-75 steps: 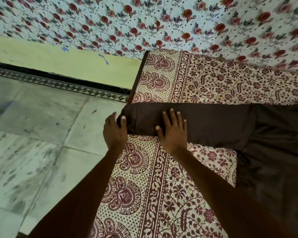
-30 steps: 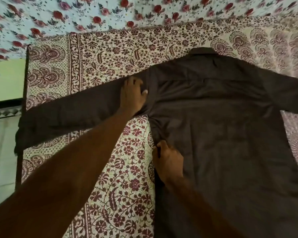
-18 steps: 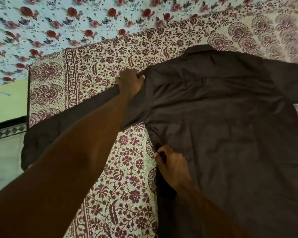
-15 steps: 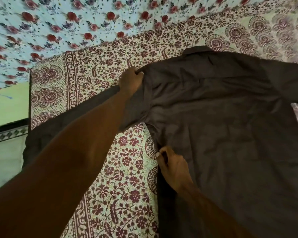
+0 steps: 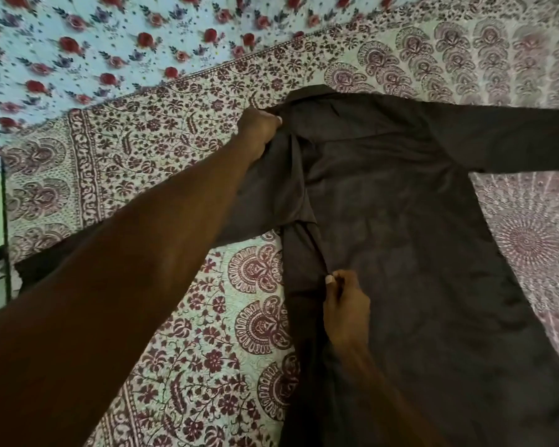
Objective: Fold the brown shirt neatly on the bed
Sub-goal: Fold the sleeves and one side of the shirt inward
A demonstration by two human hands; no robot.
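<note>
Your left hand (image 5: 259, 132) grips the brown shirt (image 5: 400, 240) at the shoulder, and your right hand (image 5: 346, 306) pinches the side seam. Between your fingers the cloth looks light and limp, so hold it by the seams.

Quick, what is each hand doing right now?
Left hand: closed, gripping the brown shirt at its shoulder.
Right hand: closed, pinching the shirt's side edge.
</note>
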